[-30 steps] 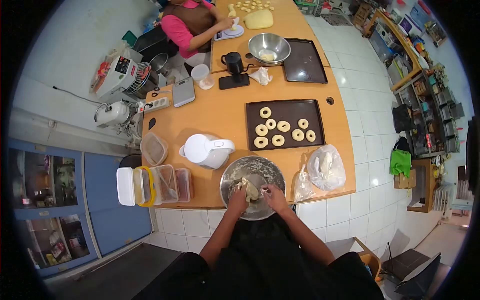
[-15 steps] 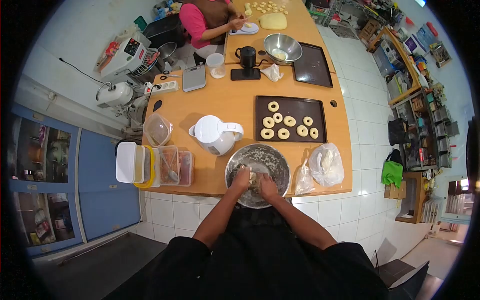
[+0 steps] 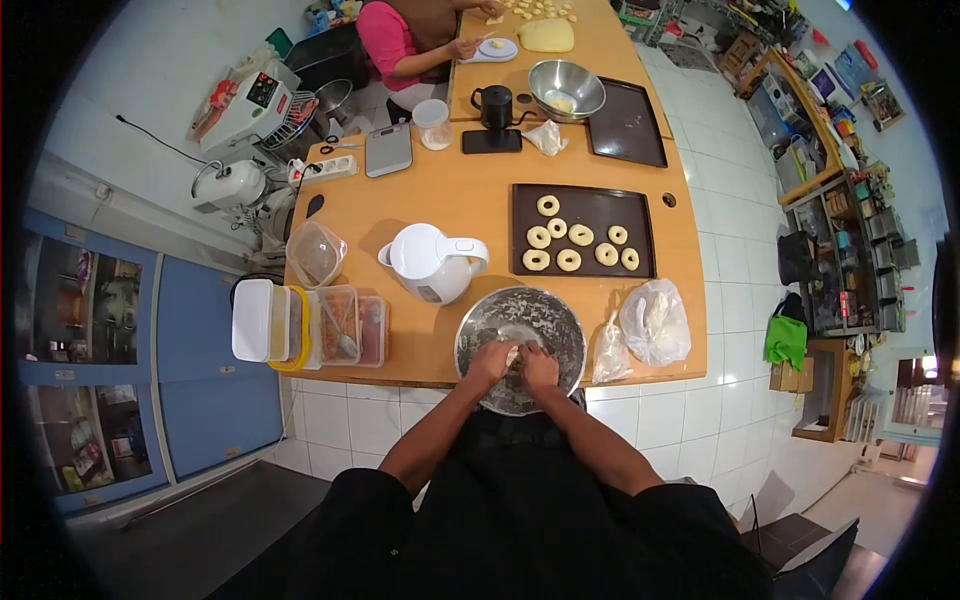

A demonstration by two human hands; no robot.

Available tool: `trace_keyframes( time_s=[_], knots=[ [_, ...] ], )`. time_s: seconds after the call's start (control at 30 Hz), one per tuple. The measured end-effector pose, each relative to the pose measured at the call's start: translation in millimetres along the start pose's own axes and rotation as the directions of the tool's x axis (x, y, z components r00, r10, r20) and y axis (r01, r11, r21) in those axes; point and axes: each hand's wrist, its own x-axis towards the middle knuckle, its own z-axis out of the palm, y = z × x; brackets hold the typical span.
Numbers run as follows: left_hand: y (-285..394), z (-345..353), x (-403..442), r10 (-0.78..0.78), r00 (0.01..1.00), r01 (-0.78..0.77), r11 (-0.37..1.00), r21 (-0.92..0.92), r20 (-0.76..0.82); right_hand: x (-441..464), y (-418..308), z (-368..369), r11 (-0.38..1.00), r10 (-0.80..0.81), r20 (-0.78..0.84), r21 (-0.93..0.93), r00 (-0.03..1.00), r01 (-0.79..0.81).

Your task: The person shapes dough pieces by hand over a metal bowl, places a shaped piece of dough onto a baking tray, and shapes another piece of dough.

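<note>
A metal mixing bowl (image 3: 570,335), its inside smeared with pale dough residue, stands at the table's front edge. Inside it my left hand (image 3: 489,361) curls its fingers around a small piece of dough (image 3: 512,354). From the other side my right hand (image 3: 540,366) presses on the same dough, fingers bent and closed. Most of the dough is hidden by both hands. Behind the bowl, a dark baking tray (image 3: 620,205) carries several ring-shaped doughs (image 3: 580,235). To the bowl's left is a white electric kettle (image 3: 425,255).
Plastic bags (image 3: 655,322) lie right of the bowl; plastic containers (image 3: 340,325) stand on the left. Farther back are a scale (image 3: 388,151), a black gooseneck kettle (image 3: 495,107), a steel bowl (image 3: 567,75) and another tray (image 3: 640,140). A person in pink sleeves (image 3: 385,40) works there.
My hands have drawn closer together over the dough, the right one now more curled. The co-worker's hands have moved apart, and a piece of dough rests on the small white scale.
</note>
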Motion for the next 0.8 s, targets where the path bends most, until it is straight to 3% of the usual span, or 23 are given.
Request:
trace_keyframes(
  time_s=[0.1, 0.2, 0.3, 0.4, 0.6, 0.73, 0.8],
  knots=[
    [9, -8, -2, 0.02, 1.0, -0.02, 1.0, -0.013, 0.013, 3, 1, 3, 0.999, 0.032, -0.017, 0.023, 0.999, -0.032],
    [33, -33, -6, 0.026, 0.998, -0.019, 0.99, -0.14, 0.05, 4, 4, 8, 0.998, 0.066, -0.011, -0.001, 0.998, -0.066],
    [9, -4, -7, -0.068, 0.998, 0.067, 0.986, -0.153, -0.003, 4, 6, 9, 0.995, 0.097, 0.015, -0.005, 0.995, -0.097],
    [22, -11, -17, -0.119, 0.992, 0.115, 0.987, -0.11, -0.033, 3, 7, 13, 0.996, 0.08, -0.049, 0.048, 0.996, -0.078],
    [31, -10, -14, -0.218, 0.975, 0.199, 0.941, 0.273, 0.04, 6, 11, 18, 0.998, 0.042, -0.017, 0.041, 0.999, -0.041],
    [19, -11, -7, -0.227, 0.97, 0.191, 0.932, 0.309, 0.086, 1, 9, 11, 0.999, -0.032, -0.007, -0.022, 0.999, 0.032],
    [18, -11, -3, -0.201, 0.975, 0.168, 0.942, 0.289, 0.091, -5, 1, 9, 0.99, -0.086, -0.106, 0.104, 0.991, 0.097]
  ],
)
